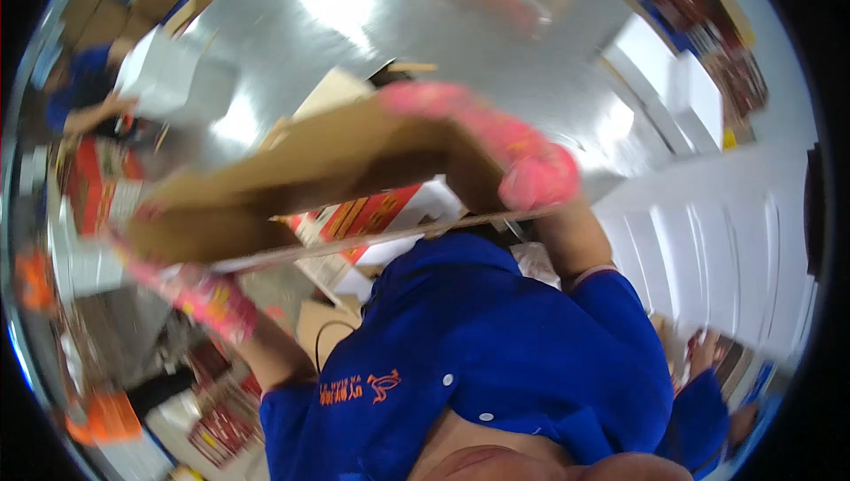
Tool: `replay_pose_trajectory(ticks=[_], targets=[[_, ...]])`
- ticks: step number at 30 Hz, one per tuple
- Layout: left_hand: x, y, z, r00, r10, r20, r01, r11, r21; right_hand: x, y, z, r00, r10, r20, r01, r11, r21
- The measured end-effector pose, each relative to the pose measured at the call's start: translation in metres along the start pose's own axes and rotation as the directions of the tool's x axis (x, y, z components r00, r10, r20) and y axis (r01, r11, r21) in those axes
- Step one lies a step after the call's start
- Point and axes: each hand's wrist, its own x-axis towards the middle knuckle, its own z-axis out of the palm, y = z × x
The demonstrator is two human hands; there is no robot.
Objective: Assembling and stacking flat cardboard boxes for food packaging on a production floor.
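An open brown cardboard box (292,162) is held up in front of my chest, tilted, its far wall smeared by motion. Through its opening, a red and white printed carton (376,215) shows below. My left hand (159,273), in pink covering, grips the box's left end; its fingers are partly hidden behind the cardboard. At the far right part of the rim, my right hand (425,100) is closed on the box. Pink patterned sleeve covers reach along both my forearms.
A shiny metal table (292,56) spreads beyond the box, with orange-red strips on it. At the left, a person in blue (88,83) handles a white box (159,69). White foam boxes (664,83) stand at the right, by a large white ribbed panel (717,233).
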Motion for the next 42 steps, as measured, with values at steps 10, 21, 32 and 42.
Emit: replay_pose_trajectory(ticks=[10,21,32,42], targets=[[-0.034,-0.015,-0.065,0.845,0.229,0.483,-0.091,0.952,-0.294,0.005,-0.046,0.053,0.884,-0.468,0.018,0.156,0.257,-0.954],[-0.067,-0.010,-0.076,0.889,0.293,0.352,-0.092,0.867,-0.490,0.056,-0.025,0.071,0.438,0.890,0.125,-0.252,0.255,-0.933],[-0.067,0.003,-0.080,0.663,-0.260,0.702,0.448,0.889,-0.094,0.013,-0.031,0.069,0.990,0.107,0.088,0.065,0.205,-0.977],[-0.062,0.027,-0.084,0.691,-0.293,0.661,0.166,0.954,0.249,0.019,-0.001,0.087,0.973,0.224,0.051,-0.010,0.263,-0.965]])
